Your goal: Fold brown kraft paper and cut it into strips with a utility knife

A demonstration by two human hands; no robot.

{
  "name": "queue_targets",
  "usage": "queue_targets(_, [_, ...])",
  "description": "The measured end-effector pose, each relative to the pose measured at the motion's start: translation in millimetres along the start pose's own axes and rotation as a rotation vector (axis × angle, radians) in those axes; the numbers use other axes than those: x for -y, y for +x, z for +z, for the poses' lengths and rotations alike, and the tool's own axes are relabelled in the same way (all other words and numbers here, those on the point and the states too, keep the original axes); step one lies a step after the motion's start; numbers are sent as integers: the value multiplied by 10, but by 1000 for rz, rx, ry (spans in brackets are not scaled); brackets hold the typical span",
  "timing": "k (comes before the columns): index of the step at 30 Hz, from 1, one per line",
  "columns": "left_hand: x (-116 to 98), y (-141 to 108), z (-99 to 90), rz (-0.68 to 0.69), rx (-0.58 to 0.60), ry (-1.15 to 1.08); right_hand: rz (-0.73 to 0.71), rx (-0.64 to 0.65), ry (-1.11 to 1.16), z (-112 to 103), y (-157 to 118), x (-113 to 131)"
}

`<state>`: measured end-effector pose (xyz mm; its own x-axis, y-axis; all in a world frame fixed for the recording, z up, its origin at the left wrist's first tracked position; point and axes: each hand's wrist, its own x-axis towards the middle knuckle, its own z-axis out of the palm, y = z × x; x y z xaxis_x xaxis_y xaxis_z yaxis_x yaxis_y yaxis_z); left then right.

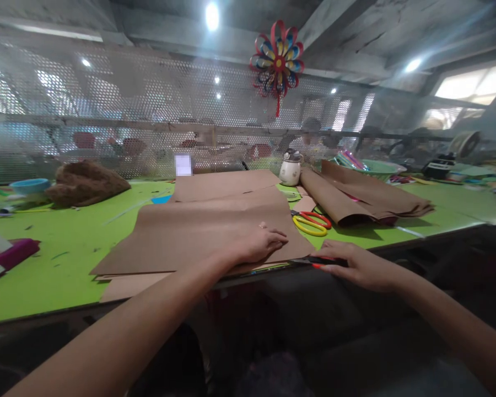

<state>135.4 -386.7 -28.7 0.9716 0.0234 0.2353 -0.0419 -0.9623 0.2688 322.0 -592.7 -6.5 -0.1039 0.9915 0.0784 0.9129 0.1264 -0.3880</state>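
Note:
My left hand [262, 245] lies on a large sheet of brown paper [190, 231], its fingers stretched out and pressing near the sheet's right side. This sheet rests on more brown paper along the table's front edge, and its far part curves up a little. My right hand [355, 264] is closed around a utility knife [328, 261] with a black and orange-red handle. The knife's thin blade points left and meets the paper's front right corner. Just beyond my hands lie scissors [310, 223] with red and yellow handles.
Folded brown paper [364, 198] lies at the right, beside a white flask [290, 167]. A brown bundle [86, 183] and a blue bowl [30, 186] are at the left. The green table [66, 242] ends at a perforated screen [149, 116]. A colourful pinwheel ornament [278, 63] hangs above.

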Motion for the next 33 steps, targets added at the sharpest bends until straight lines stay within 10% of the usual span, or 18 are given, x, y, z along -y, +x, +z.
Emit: queue_targets(33, [11,-4,16,-22,-30,-36,-170,90,71,-12,391,483])
